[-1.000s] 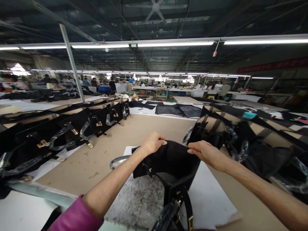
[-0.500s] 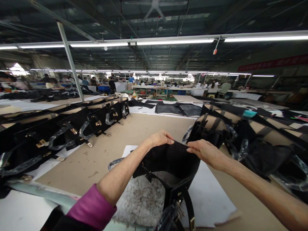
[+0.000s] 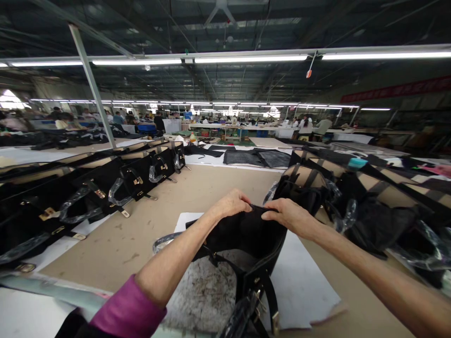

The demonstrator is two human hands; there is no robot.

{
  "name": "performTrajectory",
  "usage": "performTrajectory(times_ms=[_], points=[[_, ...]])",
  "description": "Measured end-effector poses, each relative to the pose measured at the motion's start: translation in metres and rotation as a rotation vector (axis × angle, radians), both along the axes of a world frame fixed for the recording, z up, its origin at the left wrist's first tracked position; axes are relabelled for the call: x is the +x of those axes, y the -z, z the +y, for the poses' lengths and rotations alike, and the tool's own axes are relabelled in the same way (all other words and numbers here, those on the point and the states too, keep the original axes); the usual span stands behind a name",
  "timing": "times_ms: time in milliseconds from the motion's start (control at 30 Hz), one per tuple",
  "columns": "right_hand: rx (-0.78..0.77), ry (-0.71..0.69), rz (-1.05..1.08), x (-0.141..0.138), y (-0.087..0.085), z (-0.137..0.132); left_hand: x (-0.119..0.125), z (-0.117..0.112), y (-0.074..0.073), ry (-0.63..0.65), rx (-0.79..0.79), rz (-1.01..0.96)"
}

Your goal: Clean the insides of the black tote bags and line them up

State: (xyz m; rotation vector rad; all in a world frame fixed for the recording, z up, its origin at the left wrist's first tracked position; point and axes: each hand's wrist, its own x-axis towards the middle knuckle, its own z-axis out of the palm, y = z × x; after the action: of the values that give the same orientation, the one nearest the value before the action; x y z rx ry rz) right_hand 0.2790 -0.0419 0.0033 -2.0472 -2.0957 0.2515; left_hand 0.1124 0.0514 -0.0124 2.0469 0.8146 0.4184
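Note:
A black handbag (image 3: 266,234) stands in front of me, its mouth curving round a stained, greyish-white rounded block (image 3: 207,291). My left hand (image 3: 235,203) pinches the bag's far top edge between thumb and fingers. Close beside it, my right hand (image 3: 287,215) grips the same edge a little further right. Gold-coloured hardware and a black strap (image 3: 271,300) hang on the near side of the bag. A plastic-wrapped handle (image 3: 165,240) sticks out at its left. White paper (image 3: 299,281) lies under the bag.
Several black handbags (image 3: 95,188) with wrapped handles line the left of the tan tabletop (image 3: 155,225). More handbags (image 3: 373,206) crowd the right side. Flat black pieces (image 3: 246,158) lie at the back. People (image 3: 306,126) sit at distant tables.
My right hand has shifted left along the bag's edge, closer to my left hand. Both hands still hold the edge. The view has turned slightly.

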Motion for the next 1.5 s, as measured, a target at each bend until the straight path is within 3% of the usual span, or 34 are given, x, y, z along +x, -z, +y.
performTrajectory(times_ms=[333,567,667,833,933,1033,1200,1500], points=[[0.119,-0.095,-0.061,-0.009,0.010,0.015,-0.002,-0.003,0.006,0.056,0.104,-0.055],[0.113,-0.139,-0.053,-0.014,0.004,0.017,0.002,0.000,0.015,-0.004,0.165,-0.044],[0.108,-0.211,-0.003,-0.018,0.002,0.018,0.000,-0.004,0.010,-0.006,0.172,-0.040],[0.097,-0.250,-0.052,-0.021,0.004,0.018,-0.017,-0.011,-0.010,0.047,0.112,0.074],[0.105,-0.228,-0.120,-0.021,0.006,0.020,-0.041,-0.011,-0.014,-0.056,0.175,0.137],[0.079,-0.224,-0.094,-0.021,0.004,0.024,-0.073,-0.014,-0.005,-0.162,0.202,0.133],[0.035,-0.225,-0.028,-0.027,-0.001,0.029,-0.110,-0.025,0.015,-0.232,0.079,0.035],[0.068,-0.352,-0.068,-0.047,0.000,0.044,-0.110,-0.027,0.027,-0.349,0.032,-0.071]])
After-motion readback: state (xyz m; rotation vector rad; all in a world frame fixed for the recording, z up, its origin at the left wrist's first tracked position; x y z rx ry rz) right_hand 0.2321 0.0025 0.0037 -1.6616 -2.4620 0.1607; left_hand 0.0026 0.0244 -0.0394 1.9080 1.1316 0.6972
